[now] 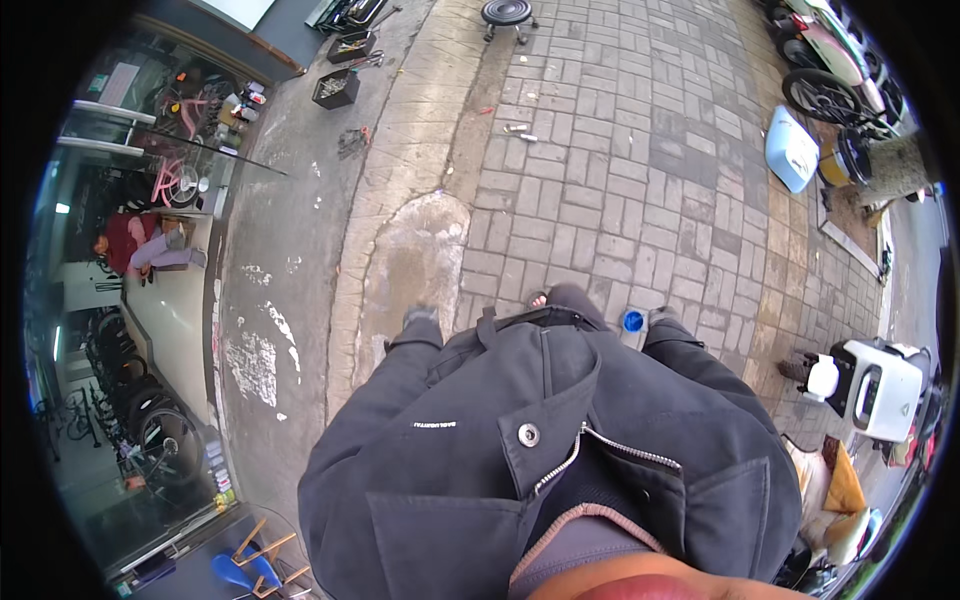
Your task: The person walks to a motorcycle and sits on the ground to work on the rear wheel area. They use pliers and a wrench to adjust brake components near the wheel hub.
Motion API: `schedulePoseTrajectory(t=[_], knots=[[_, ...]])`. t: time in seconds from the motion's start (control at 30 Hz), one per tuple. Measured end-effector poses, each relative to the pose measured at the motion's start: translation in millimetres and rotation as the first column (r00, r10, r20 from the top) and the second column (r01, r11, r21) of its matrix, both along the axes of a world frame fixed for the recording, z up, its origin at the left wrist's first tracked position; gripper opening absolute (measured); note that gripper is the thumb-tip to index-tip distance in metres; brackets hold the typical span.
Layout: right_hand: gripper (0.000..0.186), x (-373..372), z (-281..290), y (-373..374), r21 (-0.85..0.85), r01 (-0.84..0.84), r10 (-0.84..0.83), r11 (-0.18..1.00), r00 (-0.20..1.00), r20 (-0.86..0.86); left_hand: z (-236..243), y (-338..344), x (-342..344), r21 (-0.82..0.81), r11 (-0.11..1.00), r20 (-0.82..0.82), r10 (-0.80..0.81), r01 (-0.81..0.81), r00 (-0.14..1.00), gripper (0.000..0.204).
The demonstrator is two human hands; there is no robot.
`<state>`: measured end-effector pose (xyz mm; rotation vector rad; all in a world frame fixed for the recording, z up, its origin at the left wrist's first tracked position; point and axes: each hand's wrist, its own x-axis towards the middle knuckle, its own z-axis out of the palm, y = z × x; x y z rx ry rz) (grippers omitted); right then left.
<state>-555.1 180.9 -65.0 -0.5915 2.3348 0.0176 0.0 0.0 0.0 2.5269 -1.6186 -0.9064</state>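
Note:
Below me, at lower centre, is my dark jacket. My left hand (421, 322), dark and blurred, hangs at my left side over the pavement; its fingers are too smeared to read. Out on the other side, my right hand (662, 316) is at or right beside a small blue cup-like container (633, 321); I cannot tell whether it grips it. My sandalled foot (538, 300) shows just beyond the jacket, between the two hands.
Left, a glass-fronted shop (140, 330) holds bicycles, tyres and a seated person (135, 245). Ahead lie a wheeled stool (506, 14), tool bins (335, 90) and loose items on the paving. Right are parked two-wheelers (820, 90), a light-blue container (790, 150) and a white scooter (880, 390).

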Motion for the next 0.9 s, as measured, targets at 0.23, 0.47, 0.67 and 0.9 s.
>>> schedulePoseTrajectory(t=[0.23,0.47,0.67,0.9], knots=[[0.037,-50,-10,-225,-0.057,0.178,-0.178,0.982,0.984,-0.005,18,-276,-58,-0.113,0.985,-0.138,-0.145,0.129,0.98,0.043],[0.039,-31,-19,-532,-0.23,-0.253,0.267,0.94,0.963,0.031,38,-422,-54,0.095,0.978,0.108,0.173,-0.184,0.979,0.042],[0.04,-24,53,-833,-0.379,-0.395,0.391,0.837,0.916,-0.091,34,-500,-32,0.212,0.942,0.202,0.22,-0.262,0.954,0.04],[0.036,2,54,-1041,-0.455,-0.365,0.373,0.812,0.925,-0.077,2,-636,-9,0.69,0.691,0.137,-0.42,0.218,0.897,0.042]])
